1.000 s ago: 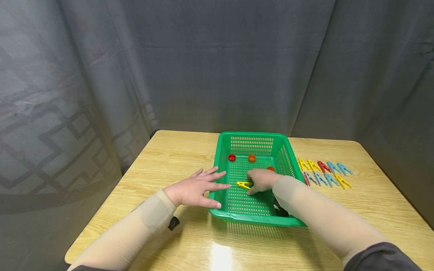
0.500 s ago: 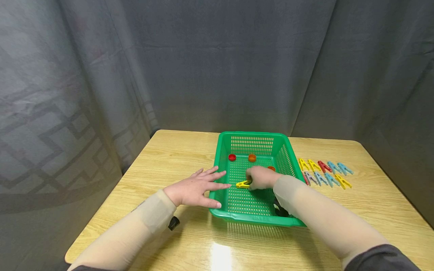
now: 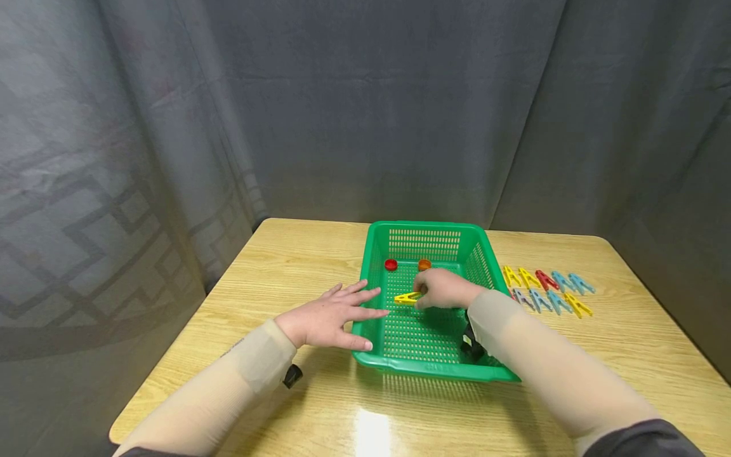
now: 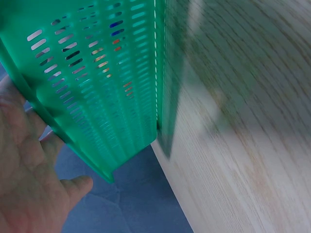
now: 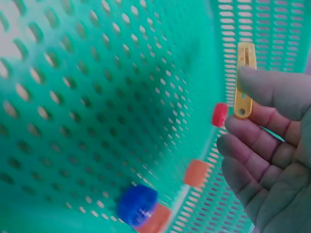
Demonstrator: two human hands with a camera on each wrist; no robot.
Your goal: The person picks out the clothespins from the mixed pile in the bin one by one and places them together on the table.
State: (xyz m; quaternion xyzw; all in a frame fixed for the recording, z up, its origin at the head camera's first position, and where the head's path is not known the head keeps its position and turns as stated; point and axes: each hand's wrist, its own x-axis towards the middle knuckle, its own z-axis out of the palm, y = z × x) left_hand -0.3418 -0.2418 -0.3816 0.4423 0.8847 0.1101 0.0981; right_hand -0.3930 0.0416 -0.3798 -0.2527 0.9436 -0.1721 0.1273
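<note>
A yellow clothespin (image 3: 407,298) is pinched between the thumb and fingers of my right hand (image 3: 445,289), inside the green basket (image 3: 428,368). In the right wrist view the clothespin (image 5: 244,92) stands upright under the thumb, over the basket's floor. My left hand (image 3: 334,319) lies with spread, straight fingers across the basket's left rim; the left wrist view shows its palm (image 4: 29,174) along that rim. In the basket are a red cap (image 3: 391,264) and an orange cap (image 3: 424,264) near the far wall. The right wrist view adds a blue cap (image 5: 137,205) overlapping another orange one (image 5: 156,219).
To the right of the basket, two rows of clothespins lie on the wooden table (image 3: 308,254): yellow ones (image 3: 528,278), a red one (image 3: 546,281), and several blue ones (image 3: 580,284). A grey curtain (image 3: 365,114) hangs behind the table.
My right hand has closed its grip on the yellow clothespin and lifted it slightly, toward the far side of the basket. The left hand has stayed at the rim.
</note>
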